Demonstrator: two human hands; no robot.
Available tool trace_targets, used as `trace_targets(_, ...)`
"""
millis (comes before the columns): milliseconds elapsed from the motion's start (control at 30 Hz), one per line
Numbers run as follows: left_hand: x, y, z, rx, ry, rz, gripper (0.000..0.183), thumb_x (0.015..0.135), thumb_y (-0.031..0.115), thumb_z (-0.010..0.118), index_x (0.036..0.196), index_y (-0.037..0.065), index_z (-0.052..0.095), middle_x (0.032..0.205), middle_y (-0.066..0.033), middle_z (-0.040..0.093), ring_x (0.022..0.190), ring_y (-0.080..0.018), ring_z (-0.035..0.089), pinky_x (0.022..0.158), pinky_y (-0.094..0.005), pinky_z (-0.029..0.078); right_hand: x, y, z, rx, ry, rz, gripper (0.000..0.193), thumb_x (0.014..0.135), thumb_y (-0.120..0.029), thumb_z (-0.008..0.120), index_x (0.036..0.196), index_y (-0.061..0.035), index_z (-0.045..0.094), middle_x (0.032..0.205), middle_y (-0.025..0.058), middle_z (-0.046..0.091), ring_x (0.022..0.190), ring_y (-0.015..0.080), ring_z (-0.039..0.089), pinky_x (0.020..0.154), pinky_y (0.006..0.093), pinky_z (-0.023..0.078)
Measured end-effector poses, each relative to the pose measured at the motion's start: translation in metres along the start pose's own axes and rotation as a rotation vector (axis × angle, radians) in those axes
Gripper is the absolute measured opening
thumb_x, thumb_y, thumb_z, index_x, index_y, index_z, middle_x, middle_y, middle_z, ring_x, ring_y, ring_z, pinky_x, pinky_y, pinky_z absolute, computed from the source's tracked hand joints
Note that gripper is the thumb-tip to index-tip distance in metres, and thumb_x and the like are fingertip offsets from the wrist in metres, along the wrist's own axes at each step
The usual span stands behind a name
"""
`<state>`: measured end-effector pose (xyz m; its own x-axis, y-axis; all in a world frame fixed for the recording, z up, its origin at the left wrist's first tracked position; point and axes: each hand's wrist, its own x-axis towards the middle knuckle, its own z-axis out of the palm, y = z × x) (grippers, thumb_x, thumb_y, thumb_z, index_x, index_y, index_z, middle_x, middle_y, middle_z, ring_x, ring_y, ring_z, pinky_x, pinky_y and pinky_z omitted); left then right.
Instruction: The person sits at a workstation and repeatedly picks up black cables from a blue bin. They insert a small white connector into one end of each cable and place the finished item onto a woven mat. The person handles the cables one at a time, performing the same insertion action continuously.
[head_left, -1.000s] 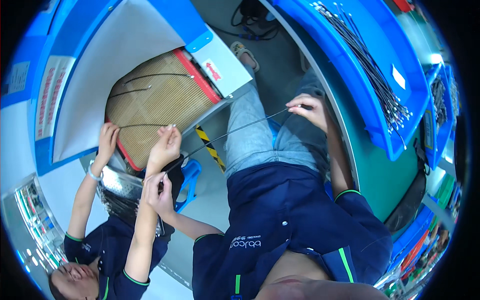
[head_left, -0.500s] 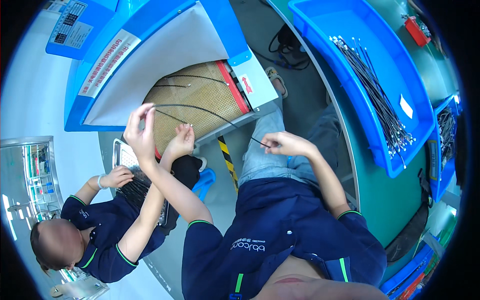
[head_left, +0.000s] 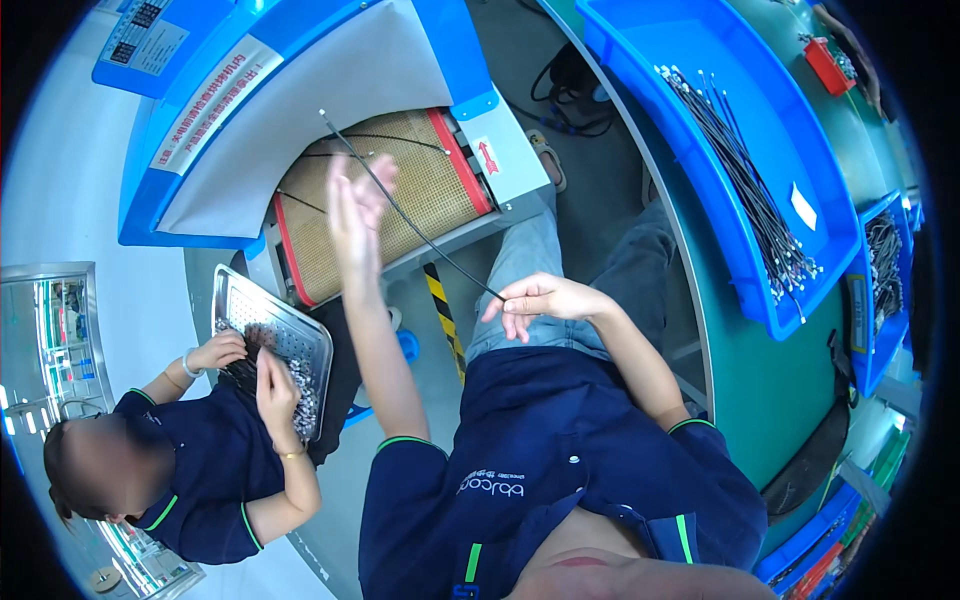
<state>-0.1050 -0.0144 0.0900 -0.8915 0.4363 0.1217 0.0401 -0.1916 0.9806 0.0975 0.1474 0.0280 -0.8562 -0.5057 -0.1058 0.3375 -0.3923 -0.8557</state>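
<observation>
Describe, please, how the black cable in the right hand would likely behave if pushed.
The black cable would probably bow springily rather than flop, since it reaches out from the right hand with only a slight bend. It is likely light for its length, being thin and held near one end.

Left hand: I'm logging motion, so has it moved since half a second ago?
Yes. Rightward: the left hand has gone from the left edge of the mesh conveyor belt to overlapping its surface in view.
</observation>
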Motion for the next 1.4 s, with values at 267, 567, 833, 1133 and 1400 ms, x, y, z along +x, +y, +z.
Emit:
trace_targets(267,-0.037,-0.058,0.009,-0.873,-0.086,-0.213,0.023,0.102,0.023,0.033,0.105,0.006,0.048,0.062,0.0040,0.028,0.050,-0.0051,0.027,0.043,-0.0207,0.026,-0.014,0.042,0.002,0.052,0.066,0.061,0.032,0.098,-0.025,0.044,0.102,0.0011,0.061,0.080,0.0056,0.064,0.076,0.0127,0.063,0.072,0.0253,0.048)
trace_targets(567,-0.050,-0.078,0.018,-0.883,0.137,-0.203,0.019,0.101,0.022,0.038,0.102,0.007,0.050,0.060,0.0054,0.026,0.046,-0.0034,0.021,0.037,-0.0196,0.018,-0.032,0.055,0.002,0.018,0.025,0.039,0.034,0.098,-0.023,0.044,0.116,0.0036,0.057,0.094,0.0081,0.064,0.088,0.0143,0.062,0.085,0.0281,0.046)
trace_targets(833,-0.068,-0.090,0.030,-0.828,0.289,-0.192,0.022,0.099,0.026,0.043,0.108,0.006,0.049,0.065,0.0032,0.032,0.049,-0.0041,0.024,0.037,-0.0192,0.021,-0.015,0.036,0.008,0.138,0.232,0.058,0.040,0.099,-0.030,0.041,0.121,0.0001,0.055,0.082,0.0034,0.064,0.080,0.0112,0.061,0.074,0.0239,0.046)
trace_targets(1133,-0.073,-0.103,0.027,-0.803,0.299,-0.215,0.021,0.099,0.026,0.043,0.110,0.008,0.047,0.066,0.0037,0.034,0.049,-0.0040,0.026,0.036,-0.0182,0.022,-0.007,0.053,0.007,0.138,0.198,0.005,0.029,0.098,-0.028,0.046,0.094,-0.0033,0.059,0.069,0.0003,0.059,0.064,0.0069,0.054,0.064,0.0209,0.040)
trace_targets(1400,-0.061,-0.111,-0.045,-0.965,0.393,-0.083,0.020,0.099,0.024,0.041,0.107,0.007,0.050,0.064,0.0031,0.035,0.049,-0.0060,0.027,0.035,-0.0196,0.023,-0.047,0.067,-0.006,0.156,0.147,0.137,0.027,0.097,-0.027,0.048,0.091,-0.0019,0.058,0.065,-0.0010,0.053,0.056,0.0066,0.050,0.060,0.0221,0.044)
